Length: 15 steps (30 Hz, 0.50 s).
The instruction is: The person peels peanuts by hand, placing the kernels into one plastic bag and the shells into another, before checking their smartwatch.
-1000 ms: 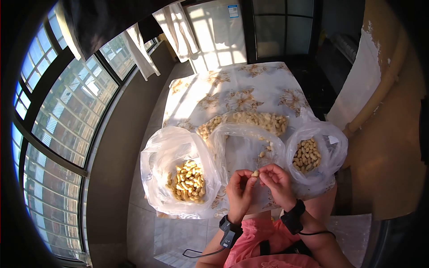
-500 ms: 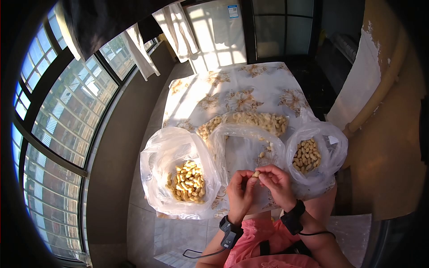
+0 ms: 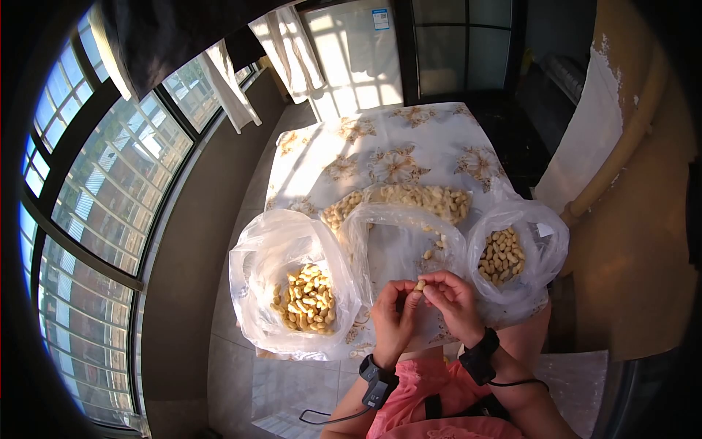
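Between the fingertips of both hands is one peanut [image 3: 420,285], held just over the near edge of the table. My left hand [image 3: 395,311] pinches it from the left, and my right hand [image 3: 450,298] grips it from the right with thumb and finger. Just beyond the hands lies an opened clear plastic bag [image 3: 398,216] with a few loose peanuts [image 3: 428,254] at its right side. To the left, a white plastic bag [image 3: 252,293] holds a heap of unshelled peanuts [image 3: 307,298]. A smaller plastic bag [image 3: 545,252] on the right contains more peanuts [image 3: 502,256].
Behind the middle bag sits a long clear bag full of peanuts [image 3: 417,197]. All of it rests on a table with a flowered cloth [image 3: 398,164]. Barred windows [image 3: 117,190] run along the left; a pipe [image 3: 621,161] and wall stand at the right.
Almost nothing differs. Both hands stay in the same place with the peanut pinched between them, and the bags have not moved.
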Motion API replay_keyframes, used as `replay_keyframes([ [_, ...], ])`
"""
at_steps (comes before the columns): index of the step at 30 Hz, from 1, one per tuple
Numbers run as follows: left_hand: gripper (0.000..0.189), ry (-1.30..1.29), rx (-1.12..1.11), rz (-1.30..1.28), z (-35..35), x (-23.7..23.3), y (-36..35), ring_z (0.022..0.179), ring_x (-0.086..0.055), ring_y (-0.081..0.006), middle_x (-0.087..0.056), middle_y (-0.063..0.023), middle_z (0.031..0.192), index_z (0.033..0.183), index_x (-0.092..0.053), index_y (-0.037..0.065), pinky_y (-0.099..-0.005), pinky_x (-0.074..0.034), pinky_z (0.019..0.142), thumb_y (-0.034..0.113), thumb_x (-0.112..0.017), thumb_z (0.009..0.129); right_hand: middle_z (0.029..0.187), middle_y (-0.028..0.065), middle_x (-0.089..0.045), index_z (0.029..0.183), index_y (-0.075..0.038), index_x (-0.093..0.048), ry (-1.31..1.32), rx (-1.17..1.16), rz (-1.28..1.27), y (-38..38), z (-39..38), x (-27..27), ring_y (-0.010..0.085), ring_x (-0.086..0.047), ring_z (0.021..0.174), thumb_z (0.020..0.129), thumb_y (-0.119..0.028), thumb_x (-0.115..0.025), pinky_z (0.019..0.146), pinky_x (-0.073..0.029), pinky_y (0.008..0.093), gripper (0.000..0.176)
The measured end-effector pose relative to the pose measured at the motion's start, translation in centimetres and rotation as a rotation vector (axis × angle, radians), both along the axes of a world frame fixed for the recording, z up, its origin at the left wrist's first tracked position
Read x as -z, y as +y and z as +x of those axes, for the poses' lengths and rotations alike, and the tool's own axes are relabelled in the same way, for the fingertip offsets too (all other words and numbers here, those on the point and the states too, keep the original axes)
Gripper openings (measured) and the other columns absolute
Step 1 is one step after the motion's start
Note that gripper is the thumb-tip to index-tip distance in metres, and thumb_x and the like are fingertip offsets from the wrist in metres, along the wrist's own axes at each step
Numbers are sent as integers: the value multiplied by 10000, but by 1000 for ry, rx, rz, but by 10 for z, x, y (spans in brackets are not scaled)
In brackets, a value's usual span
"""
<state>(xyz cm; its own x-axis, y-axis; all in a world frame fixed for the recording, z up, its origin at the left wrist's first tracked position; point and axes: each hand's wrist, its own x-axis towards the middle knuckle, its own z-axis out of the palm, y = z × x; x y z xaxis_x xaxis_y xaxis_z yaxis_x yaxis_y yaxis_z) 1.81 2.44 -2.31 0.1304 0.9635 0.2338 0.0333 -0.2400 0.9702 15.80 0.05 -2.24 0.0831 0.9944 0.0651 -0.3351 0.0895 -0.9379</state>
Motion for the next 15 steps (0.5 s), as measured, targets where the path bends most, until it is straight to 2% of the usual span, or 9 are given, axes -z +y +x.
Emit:
replay_keyframes([
  [2, 139, 3, -17, 7, 0, 5, 1, 785, -661, -141, -692, -83, 877, 1031, -642, 10, -275, -521, 717, 115, -693, 956, 1031, 17, -670, 1195, -13, -632, -14, 6, -11, 0, 0, 0, 57, -606, 892, 1022, -125, -601, 791, -497, 212, 208],
  [5, 137, 86, -57, 72, -1, 3, 1, 779, -653, -147, -688, -90, 874, 1031, -642, 15, -283, -513, 712, 133, -676, 969, 986, 7, -651, 1198, -21, -630, -9, 22, -9, 0, 0, -1, 63, -587, 858, 1041, -163, -575, 778, -486, 219, 219],
  [6, 136, 45, -59, 62, -1, 13, 2, 741, -622, -150, -670, -89, 851, 1019, -636, 20, -287, -498, 693, 151, -654, 985, 956, 2, -638, 1199, -24, -629, 11, 28, 2, 0, 0, -2, 68, -575, 836, 1051, -184, -562, 769, -479, 224, 228],
  [8, 127, -24, -44, 42, -1, 13, 0, 752, -537, -58, -623, -8, 872, 1046, -596, 5, -213, -453, 684, 130, -585, 1029, 909, -5, -608, 1198, -27, -623, 6, 34, 23, 1, -1, -5, 75, -552, 808, 1062, -216, -543, 755, -462, 225, 247],
  [9, 117, -73, -48, 38, 0, 7, -3, 728, -521, -56, -609, -7, 875, 1054, -590, 10, -205, -441, 667, 125, -576, 1032, 908, -6, -607, 1200, -29, -623, 6, 34, 23, 1, 0, -5, 75, -547, 807, 1065, -223, -536, 754, -461, 223, 252],
  [14, 132, -46, -62, 132, 5, -21, -12, 742, -555, -77, -595, -12, 880, 1018, -589, 13, -223, -464, 684, 135, -635, 1001, 921, -7, -605, 1187, -33, -626, 55, 31, -7, -1, 1, -11, 77, -530, 814, 1072, -242, -519, 762, -459, 234, 261],
  [15, 121, -61, -33, 152, 10, -36, -15, 724, -581, -99, -624, -36, 884, 994, -611, 10, -238, -480, 683, 113, -670, 971, 956, -6, -593, 1179, -44, -620, 74, 12, -4, 0, 3, -8, 87, -545, 835, 1058, -179, -525, 786, -470, 242, 205],
])
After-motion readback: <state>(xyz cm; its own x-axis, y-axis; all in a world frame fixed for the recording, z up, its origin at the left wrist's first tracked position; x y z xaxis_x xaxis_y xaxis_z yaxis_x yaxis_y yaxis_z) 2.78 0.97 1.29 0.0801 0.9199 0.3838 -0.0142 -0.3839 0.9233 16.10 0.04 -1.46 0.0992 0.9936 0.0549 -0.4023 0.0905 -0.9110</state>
